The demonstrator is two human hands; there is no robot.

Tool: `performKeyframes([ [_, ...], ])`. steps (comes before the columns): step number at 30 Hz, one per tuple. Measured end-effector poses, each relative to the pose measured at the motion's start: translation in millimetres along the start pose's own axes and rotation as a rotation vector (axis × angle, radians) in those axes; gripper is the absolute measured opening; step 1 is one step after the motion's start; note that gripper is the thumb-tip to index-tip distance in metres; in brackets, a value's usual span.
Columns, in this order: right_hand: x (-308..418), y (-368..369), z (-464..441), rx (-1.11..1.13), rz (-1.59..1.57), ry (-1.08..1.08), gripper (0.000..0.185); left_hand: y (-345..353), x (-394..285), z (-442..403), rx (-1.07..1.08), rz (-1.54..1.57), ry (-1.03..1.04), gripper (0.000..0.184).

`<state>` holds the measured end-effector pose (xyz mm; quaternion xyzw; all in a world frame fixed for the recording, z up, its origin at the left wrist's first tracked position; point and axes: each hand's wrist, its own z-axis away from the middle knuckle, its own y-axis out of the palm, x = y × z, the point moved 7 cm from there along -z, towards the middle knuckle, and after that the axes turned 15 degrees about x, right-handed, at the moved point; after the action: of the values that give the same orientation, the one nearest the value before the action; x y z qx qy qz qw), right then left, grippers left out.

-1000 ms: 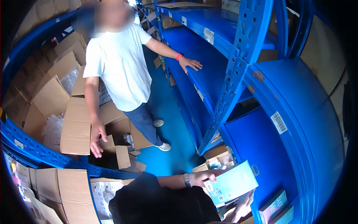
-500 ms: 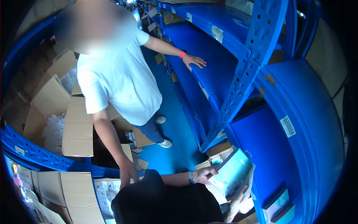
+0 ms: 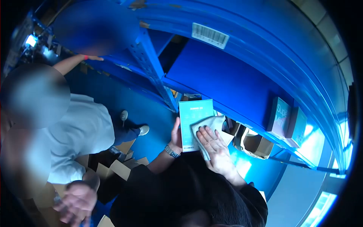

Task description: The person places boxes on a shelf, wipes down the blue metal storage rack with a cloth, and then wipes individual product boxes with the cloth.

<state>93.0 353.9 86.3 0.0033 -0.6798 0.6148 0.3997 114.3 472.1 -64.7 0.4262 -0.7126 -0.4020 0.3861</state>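
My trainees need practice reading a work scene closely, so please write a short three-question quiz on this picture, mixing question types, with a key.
1. Multiple choice: What does the right hand press against the teal box?
A) A sponge
B) A cloth
C) A brush

2. True or false: The wrist of the left hand, which holds the teal box, is bare.

3. Count: How many boxes can be seen standing on the blue shelf?

Key:
1. B
2. False; it wears a watch.
3. Two.
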Motion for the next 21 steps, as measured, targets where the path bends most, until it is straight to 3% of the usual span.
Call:
performKeyframes([
  [5,3,4,18,0.041,0.015,0.057,0.074,-9,9,-1,-0.033,-0.190,-0.105,0.079],
  [15,-11,-3,25,-0.055,0.005,0.109,0.081,-7,23,-20,0.074,-0.068,-0.164,0.076],
  [21,-19,-22,21,-0.117,0.034,0.112,0.080,-6,30,-23,0.035,-0.132,-0.209,0.075],
])
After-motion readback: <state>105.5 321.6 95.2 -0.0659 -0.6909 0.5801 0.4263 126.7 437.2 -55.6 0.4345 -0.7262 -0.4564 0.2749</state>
